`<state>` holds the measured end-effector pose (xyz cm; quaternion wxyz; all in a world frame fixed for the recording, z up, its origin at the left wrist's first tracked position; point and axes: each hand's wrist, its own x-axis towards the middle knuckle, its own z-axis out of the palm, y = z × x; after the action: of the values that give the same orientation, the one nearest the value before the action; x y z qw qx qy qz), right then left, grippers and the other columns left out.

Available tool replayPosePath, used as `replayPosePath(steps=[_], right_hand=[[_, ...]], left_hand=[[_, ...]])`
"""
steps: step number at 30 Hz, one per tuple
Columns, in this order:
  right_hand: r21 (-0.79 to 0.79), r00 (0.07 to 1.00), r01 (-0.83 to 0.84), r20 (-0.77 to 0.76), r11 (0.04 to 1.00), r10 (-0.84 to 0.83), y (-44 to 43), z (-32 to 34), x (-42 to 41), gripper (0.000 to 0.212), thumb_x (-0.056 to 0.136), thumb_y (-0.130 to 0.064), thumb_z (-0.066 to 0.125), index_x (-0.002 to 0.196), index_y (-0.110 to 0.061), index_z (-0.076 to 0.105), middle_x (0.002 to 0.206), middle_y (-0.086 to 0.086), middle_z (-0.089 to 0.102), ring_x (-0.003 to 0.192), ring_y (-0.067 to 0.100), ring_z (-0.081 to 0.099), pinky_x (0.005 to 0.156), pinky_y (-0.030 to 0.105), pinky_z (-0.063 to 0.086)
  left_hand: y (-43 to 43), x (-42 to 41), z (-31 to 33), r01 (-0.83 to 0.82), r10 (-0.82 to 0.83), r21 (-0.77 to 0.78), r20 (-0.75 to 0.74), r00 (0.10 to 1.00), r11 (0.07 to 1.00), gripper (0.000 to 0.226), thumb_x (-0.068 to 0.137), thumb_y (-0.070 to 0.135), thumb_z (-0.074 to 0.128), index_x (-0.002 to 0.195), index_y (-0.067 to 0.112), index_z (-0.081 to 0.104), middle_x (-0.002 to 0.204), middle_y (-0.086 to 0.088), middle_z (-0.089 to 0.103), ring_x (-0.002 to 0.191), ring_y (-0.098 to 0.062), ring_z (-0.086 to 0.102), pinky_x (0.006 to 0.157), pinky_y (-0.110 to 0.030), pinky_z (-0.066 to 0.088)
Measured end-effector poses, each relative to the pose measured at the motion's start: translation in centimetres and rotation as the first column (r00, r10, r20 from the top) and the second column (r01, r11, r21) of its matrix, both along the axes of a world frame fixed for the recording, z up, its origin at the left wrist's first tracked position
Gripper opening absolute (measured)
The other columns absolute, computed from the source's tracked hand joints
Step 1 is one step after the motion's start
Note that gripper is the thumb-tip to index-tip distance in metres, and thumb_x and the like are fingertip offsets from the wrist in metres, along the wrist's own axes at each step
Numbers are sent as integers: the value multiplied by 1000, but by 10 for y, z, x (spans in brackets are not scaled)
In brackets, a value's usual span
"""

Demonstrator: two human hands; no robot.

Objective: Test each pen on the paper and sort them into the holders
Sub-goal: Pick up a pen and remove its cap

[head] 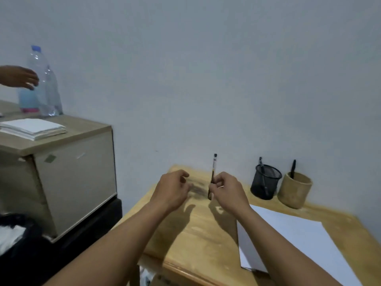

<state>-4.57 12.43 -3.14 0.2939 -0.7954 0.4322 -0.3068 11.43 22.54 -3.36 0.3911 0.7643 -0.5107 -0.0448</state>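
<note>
One pen each already in the mesh cup [266, 182] and wood cup [294, 189]. Right hand [226, 189] grips an upright pen [213, 172], untested; left hand [173, 188] loosely curled, empty. Paper [288, 240] looks blank.

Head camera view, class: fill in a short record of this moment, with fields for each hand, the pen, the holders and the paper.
right hand: grips a pen, upright
pen: dark cap on top, above the wooden table
left hand: empty, fingers curled, beside the pen
mesh holder: black, one pen inside
wooden holder: one pen inside
paper: white sheet, looks unmarked, to the right
</note>
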Motion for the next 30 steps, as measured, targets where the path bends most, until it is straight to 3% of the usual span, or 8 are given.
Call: replayPosePath(steps=[2, 5, 9, 12, 14, 19, 25, 30], right_hand=[[144, 982, 26, 181, 989, -52, 1, 9, -17, 8, 87, -17, 67, 91, -17, 60, 85, 5, 74, 81, 22, 71, 70, 39, 54], [356, 879, -37, 456, 934, -139, 6, 18, -45, 7, 89, -9, 69, 94, -8, 64, 88, 12, 77, 84, 24, 77, 76, 39, 60], [446, 770, -84, 597, 891, -226, 11, 26, -81, 3, 91, -8, 69, 90, -9, 66, 78, 5, 68, 70, 15, 65, 67, 29, 54], [497, 647, -156, 704, 853, -292, 13, 31, -100, 8, 92, 0, 64, 87, -6, 61, 64, 4, 54, 56, 12, 50, 57, 23, 48], [514, 616, -175, 723, 840, -314, 16, 33, -109, 9, 91, 0, 62, 84, -5, 60, 63, 5, 52, 54, 13, 49, 52, 21, 46], [506, 577, -188, 750, 842, -322, 21, 36, -121, 14, 96, -5, 61, 82, -6, 62, 59, 4, 57, 53, 11, 51, 52, 22, 46], [435, 695, -177, 690, 883, -201, 19, 32, -131, 13, 97, -10, 64, 88, -1, 67, 65, 6, 61, 56, 10, 54, 54, 19, 49], [403, 677, -174, 712, 898, -188, 15, 31, -135, 15, 96, -5, 63, 82, -3, 66, 64, 8, 61, 55, 12, 54, 53, 19, 48]], left_hand=[[-9, -21, 2, 128, -126, 25, -59, 990, 991, 31, 88, 35, 70, 116, 22, 69, 106, 1, 73, 88, -9, 66, 83, -24, 50], [-20, -54, 6, 265, -264, -17, -151, 953, 964, 28, 86, 30, 74, 113, 21, 73, 102, 4, 74, 84, -6, 68, 78, -24, 53], [-34, -88, 16, 270, -300, -175, -178, 937, 947, 11, 85, 20, 76, 96, 21, 78, 79, 4, 75, 71, -14, 68, 68, -25, 54], [-40, -109, 23, 297, -336, -214, -179, 925, 931, 8, 85, 22, 76, 93, 20, 78, 80, 3, 75, 71, -12, 69, 65, -19, 53], [-42, -120, 26, 312, -367, -249, -222, 903, 917, 5, 85, 16, 76, 90, 15, 77, 79, -1, 75, 72, -16, 70, 66, -26, 59], [-45, -133, 34, 360, -437, -289, -275, 856, 887, 10, 86, 9, 74, 91, 18, 78, 78, 5, 76, 68, -5, 70, 66, -22, 59], [-48, -131, 41, 399, -434, -175, -262, 862, 900, 10, 89, 16, 72, 90, 10, 80, 73, -5, 76, 67, -17, 72, 73, -30, 62], [-52, -132, 44, 443, -465, -147, -366, 806, 884, 13, 90, 11, 70, 85, 2, 79, 70, -11, 71, 61, -16, 62, 74, -33, 63]])
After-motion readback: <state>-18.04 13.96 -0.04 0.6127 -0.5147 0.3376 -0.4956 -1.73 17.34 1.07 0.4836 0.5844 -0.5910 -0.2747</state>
